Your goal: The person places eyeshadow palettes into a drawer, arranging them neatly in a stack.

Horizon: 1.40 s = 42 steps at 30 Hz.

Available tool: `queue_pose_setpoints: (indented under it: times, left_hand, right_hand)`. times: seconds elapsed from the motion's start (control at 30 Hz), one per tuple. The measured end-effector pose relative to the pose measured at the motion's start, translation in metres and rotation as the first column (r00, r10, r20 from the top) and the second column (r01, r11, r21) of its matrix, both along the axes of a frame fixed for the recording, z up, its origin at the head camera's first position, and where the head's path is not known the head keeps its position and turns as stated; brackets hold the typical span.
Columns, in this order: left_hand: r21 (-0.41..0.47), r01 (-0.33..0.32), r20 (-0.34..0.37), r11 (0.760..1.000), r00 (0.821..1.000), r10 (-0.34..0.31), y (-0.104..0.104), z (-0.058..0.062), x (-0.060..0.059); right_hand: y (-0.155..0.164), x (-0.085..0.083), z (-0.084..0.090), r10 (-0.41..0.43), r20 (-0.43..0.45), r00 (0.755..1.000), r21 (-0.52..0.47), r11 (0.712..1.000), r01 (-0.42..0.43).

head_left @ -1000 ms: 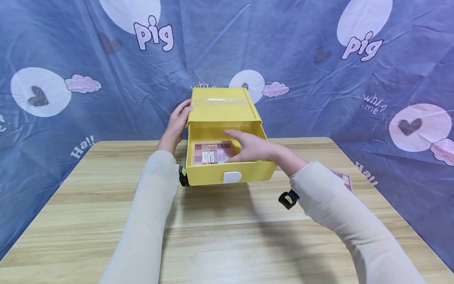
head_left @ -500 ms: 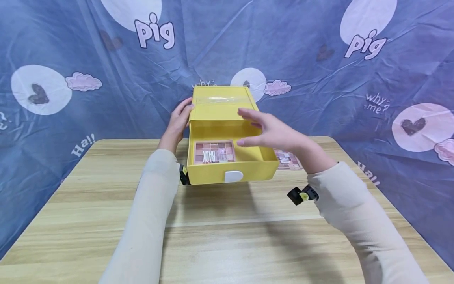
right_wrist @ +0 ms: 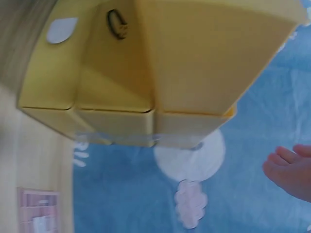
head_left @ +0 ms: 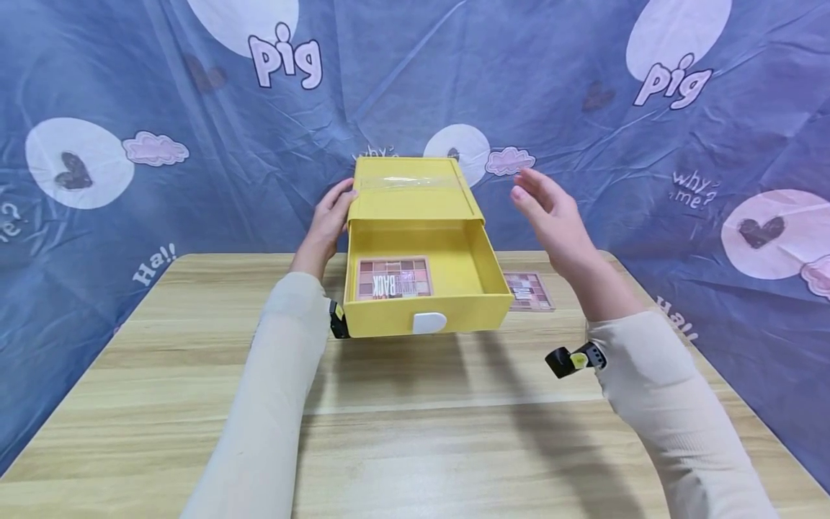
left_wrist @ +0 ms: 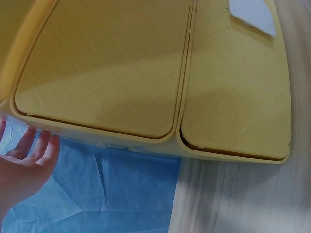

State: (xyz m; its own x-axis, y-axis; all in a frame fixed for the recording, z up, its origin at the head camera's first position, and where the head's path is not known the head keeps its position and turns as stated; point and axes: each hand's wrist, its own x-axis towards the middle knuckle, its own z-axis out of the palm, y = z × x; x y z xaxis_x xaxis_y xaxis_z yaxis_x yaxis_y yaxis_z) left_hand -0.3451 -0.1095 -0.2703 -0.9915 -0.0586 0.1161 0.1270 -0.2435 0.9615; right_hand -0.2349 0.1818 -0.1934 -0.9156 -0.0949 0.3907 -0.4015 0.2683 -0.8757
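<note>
A yellow drawer unit [head_left: 415, 198] stands on the table with its top drawer [head_left: 467, 316] pulled out. Inside that drawer, at its left, lies an eyeshadow palette [head_left: 393, 278]. My left hand [head_left: 327, 223] rests against the unit's left side near the top; in the left wrist view its extended fingers [left_wrist: 40, 145] touch that side. Raised in the air to the right of the unit, my right hand [head_left: 559, 222] holds nothing. A second eyeshadow palette [head_left: 530, 292] lies on the table to the right, partly hidden behind the open drawer.
Lower drawers show in both wrist views, with a white handle [left_wrist: 252, 15] on one. The wooden table [head_left: 415, 447] extends in front of the unit. A blue patterned cloth [head_left: 227, 144] hangs behind and at the sides.
My right hand has lifted out of the open drawer and moved right, bringing the palette on the table into sight. My left hand stays on the unit's side.
</note>
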Motion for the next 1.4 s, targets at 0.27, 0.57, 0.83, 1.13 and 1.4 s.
queue_pose_setpoints:
  times: [0.27, 0.57, 0.83, 1.13, 1.4]
  left_hand:
    - [0.001, 0.002, 0.001, 1.0, 1.0, -0.002, 0.0, 0.001, 0.001]
    - [-0.025, 0.008, 0.012, 1.0, 1.0, -0.007, -0.001, 0.001, 0.004]
    - [-0.027, 0.017, 0.013, 0.999, 1.0, -0.017, -0.002, 0.002, 0.003]
    - [-0.02, 0.017, 0.012, 1.0, 1.0, -0.017, -0.002, 0.001, 0.002]
    - [-0.011, 0.016, 0.008, 1.0, 1.0, -0.016, -0.001, 0.001, 0.002]
  right_hand:
    - [0.012, -0.015, -0.035, -0.205, 0.041, 0.978, -0.112, 0.972, 0.209]
    - [0.026, -0.026, -0.087, -0.367, 0.165, 0.915, -0.062, 0.922, 0.381]
    - [0.036, -0.032, -0.126, -0.484, 0.205, 0.85, 0.081, 0.874, 0.478]
    - [0.042, -0.035, -0.154, -0.543, 0.252, 0.801, 0.351, 0.823, 0.447]
    - [0.048, -0.036, -0.169, -0.572, 0.385, 0.724, 0.476, 0.795, 0.376]
